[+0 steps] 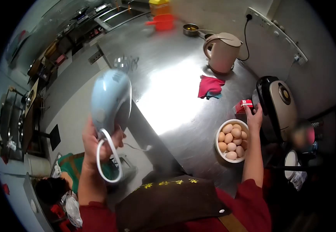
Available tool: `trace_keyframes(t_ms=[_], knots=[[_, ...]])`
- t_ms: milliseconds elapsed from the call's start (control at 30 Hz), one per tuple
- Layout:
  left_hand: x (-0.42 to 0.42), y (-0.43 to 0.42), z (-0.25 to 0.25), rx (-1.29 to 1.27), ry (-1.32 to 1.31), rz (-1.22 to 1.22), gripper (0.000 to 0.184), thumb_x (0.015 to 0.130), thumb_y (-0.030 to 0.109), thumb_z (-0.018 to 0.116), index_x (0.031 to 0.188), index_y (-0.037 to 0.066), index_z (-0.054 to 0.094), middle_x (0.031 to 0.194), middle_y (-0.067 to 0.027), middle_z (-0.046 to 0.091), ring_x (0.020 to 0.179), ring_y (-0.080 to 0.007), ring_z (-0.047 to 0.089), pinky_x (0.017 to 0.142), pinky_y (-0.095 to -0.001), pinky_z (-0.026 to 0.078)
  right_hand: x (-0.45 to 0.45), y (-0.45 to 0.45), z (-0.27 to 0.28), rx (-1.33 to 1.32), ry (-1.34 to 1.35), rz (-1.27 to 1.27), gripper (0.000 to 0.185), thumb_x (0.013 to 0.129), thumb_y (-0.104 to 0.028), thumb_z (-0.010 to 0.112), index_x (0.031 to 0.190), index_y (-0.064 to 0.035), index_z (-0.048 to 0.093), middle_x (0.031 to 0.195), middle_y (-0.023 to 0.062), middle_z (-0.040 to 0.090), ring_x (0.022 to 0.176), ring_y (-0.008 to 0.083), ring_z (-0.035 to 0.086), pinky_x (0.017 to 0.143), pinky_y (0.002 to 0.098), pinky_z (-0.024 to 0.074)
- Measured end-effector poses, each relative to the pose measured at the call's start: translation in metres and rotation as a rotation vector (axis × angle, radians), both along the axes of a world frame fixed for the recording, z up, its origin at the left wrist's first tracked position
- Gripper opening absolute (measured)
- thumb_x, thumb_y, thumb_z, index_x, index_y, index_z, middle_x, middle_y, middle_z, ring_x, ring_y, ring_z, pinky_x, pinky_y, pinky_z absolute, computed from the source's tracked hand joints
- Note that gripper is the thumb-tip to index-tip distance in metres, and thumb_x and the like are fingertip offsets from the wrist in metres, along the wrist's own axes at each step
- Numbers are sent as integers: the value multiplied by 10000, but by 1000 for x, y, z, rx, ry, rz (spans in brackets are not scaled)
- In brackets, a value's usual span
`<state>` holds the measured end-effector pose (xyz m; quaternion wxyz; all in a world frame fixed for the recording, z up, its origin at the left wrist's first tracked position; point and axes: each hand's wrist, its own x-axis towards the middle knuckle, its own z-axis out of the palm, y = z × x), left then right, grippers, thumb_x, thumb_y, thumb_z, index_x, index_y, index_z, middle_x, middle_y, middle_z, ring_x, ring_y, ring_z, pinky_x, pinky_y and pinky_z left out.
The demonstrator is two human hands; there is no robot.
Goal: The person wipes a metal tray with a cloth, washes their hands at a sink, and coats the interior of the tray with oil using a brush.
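Note:
In my left hand point(88, 141) is a pale blue hand mixer point(108, 91), held up off the counter with my fingers wrapped round its handle. Its wire beaters point(125, 62) point away from me and look blurred. A white cord point(99, 156) loops down below that hand. Over on the right, my right hand point(254, 118) has its thumb and fingers closed at the end of a small red box point(240, 107). Just in front of that forearm sits a white bowl point(217, 145) of several brown eggs point(231, 140), partly covered by the arm.
A beige rice cooker point(286, 116) stands right of the box. Farther back are a pink cloth point(209, 86), a beige kettle point(225, 54), a small metal pot point(191, 30) and a red scoop point(164, 22). Another person point(69, 172) is at the lower left.

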<state>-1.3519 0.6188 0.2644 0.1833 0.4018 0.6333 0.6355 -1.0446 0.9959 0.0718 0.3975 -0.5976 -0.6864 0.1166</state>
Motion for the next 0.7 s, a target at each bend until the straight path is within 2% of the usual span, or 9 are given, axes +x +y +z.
trace_keyframes(t_ms=[67,200,233,333,400,467,533,600,700], knots=[[-14,32,18,150,17,-147,408,764,91,609,1118,-22,441,674,-69,548,494,-137,548,494,-261,511,-2,-40,22,-184,415,361,348,819,-209,679,1051,29,577,951,96,632,869,210,613,821,311,478],[-7,86,63,274,-16,-141,258,828,171,571,930,-59,511,589,-55,506,463,-113,513,563,-321,525,-16,-118,6,-835,475,882,197,890,-147,580,1025,-3,595,916,71,629,844,168,613,786,291,491],[-8,97,66,326,-49,-199,222,856,162,541,878,-59,530,617,-57,513,492,-111,522,593,-324,527,-29,-144,4,-1059,608,903,237,904,-210,523,965,-5,625,921,67,649,871,175,601,775,300,467],[-5,133,70,457,-103,-273,223,874,162,533,906,-58,527,641,-62,523,529,-114,535,633,-322,527,-78,-193,-20,-1708,929,1189,679,930,-553,325,1303,3,432,1195,196,552,1076,305,557,968,399,410],[-5,149,64,496,-129,-373,234,887,158,532,972,-58,501,681,-62,527,553,-114,545,665,-325,531,-119,-213,-1,-1736,1151,1105,893,852,-680,280,1427,-9,147,1365,247,360,1227,362,425,1037,445,340],[-4,160,59,510,-223,-329,277,887,169,546,1041,-44,458,712,-55,522,566,-112,551,679,-332,538,-154,-202,12,-1790,1638,800,977,813,-717,297,1436,-22,9,1435,265,208,1286,372,337,1036,491,323],[-13,168,49,540,-230,-429,286,891,171,547,1072,-21,435,744,-50,516,606,-110,560,712,-343,543,-180,-173,18,-1596,1974,443,800,878,-628,357,1334,27,312,1305,246,411,1206,352,414,1029,487,315],[-25,174,35,517,-339,-414,269,898,160,544,1084,-2,437,756,-46,519,637,-123,566,786,-381,525,-189,-135,6,-1198,2256,565,512,915,-391,506,1204,21,411,1185,274,457,1080,355,512,948,467,420],[-47,179,13,466,-359,-330,294,898,175,557,1110,7,440,750,-21,469,625,-100,514,858,-404,491,-177,-78,3,-1066,2228,416,97,874,-102,547,926,-20,543,825,103,558,790,204,555,764,339,474]])
